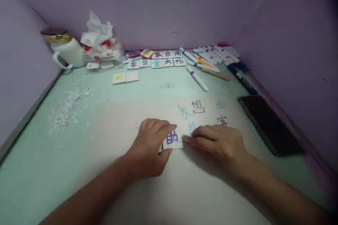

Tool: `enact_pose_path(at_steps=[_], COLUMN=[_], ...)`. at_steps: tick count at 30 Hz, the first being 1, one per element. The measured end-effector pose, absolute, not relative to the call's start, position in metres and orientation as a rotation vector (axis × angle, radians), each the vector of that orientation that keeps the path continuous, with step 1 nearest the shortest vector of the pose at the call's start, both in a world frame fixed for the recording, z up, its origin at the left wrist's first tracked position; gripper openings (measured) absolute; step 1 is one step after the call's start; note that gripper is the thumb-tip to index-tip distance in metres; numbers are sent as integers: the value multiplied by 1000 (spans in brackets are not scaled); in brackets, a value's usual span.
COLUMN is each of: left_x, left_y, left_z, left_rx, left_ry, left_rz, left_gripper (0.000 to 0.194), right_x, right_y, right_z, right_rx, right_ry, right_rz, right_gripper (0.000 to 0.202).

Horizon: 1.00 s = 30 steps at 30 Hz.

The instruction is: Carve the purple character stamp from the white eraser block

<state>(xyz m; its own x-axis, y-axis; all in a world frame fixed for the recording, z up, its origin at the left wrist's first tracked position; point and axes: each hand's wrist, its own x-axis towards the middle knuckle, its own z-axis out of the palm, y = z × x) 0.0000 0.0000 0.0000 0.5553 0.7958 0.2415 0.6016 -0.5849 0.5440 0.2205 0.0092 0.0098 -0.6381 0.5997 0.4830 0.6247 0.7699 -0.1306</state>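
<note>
A small white tile [173, 138] with a purple character lies on the pale green tabletop [105, 130] near the middle front. My left hand [150, 146] pinches its left side between thumb and fingers. The fingertips of my right hand [219, 144] touch the tile's right edge. Several characters in blue, black and purple ink [198, 110] are written directly on the tabletop just beyond my hands.
Rows of character tiles [157, 59] line the back wall, with two loose tiles [125, 77] in front. Several markers [208, 59] lie back right, a black phone [269, 124] at right. A white mug [66, 49], tissue pack [100, 47] and white crumbs [66, 107] sit left.
</note>
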Motion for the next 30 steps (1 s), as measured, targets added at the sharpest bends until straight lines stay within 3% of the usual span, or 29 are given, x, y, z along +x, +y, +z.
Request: enact_pose_path(at_steps=[20, 30], left_x=[-2, -1], left_y=[-1, 1], left_z=[0, 0], left_rx=[2361, 2387], left_ry=[1154, 1129], left_rz=[694, 726], left_gripper=[47, 39], right_x=[224, 227], right_y=[22, 20], right_z=[20, 21], right_rx=[-992, -1229], right_ry=[-2622, -2480], right_rz=[208, 713], right_gripper=[22, 13])
